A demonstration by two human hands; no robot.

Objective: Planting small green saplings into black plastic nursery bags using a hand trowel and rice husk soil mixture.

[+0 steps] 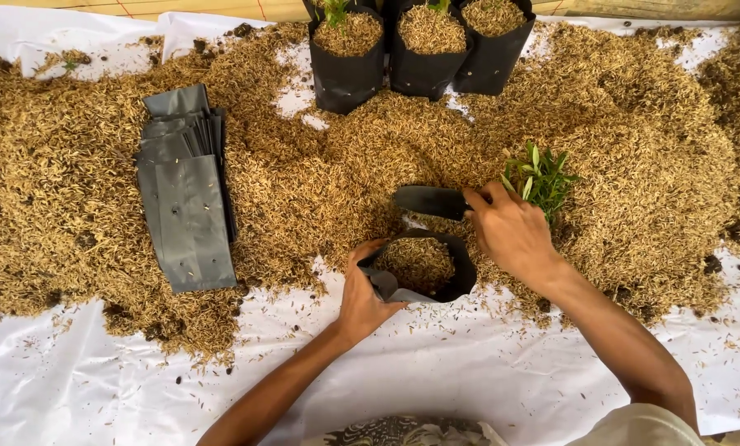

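A white plastic sheet (436,372), thin and wrinkled, covers the whole work surface. Over most of it lies a broad, loose heap of husks (634,149), dry, golden-brown and flaky, with a few dark crumbs of soil along its edges.

On the left of the heap rests a stack of flat bags (186,198), grey-black plastic, smooth, rectangular and fanned a little at the top, dotted with small punched holes. At the top edge stand three filled bags (419,58), black and round-bodied, touching one another, each packed to the brim with husks; green shoots show in the left and middle ones.

Near the front edge of the heap sits an open bag (423,268), black, with its soft rim rolled into a rough circle, partly filled with husks. The left hand (363,293) pinches the near-left rim, thumb and fingers closed on a fold of the plastic. The right hand (510,231) is just beyond the bag, fingers curled tight around the handle of a dark scoop (429,201) whose blade points left over the husks. The same hand also holds a small seedling (540,177) with narrow green leaves, upright behind the knuckles; how it is gripped is hidden by the hand
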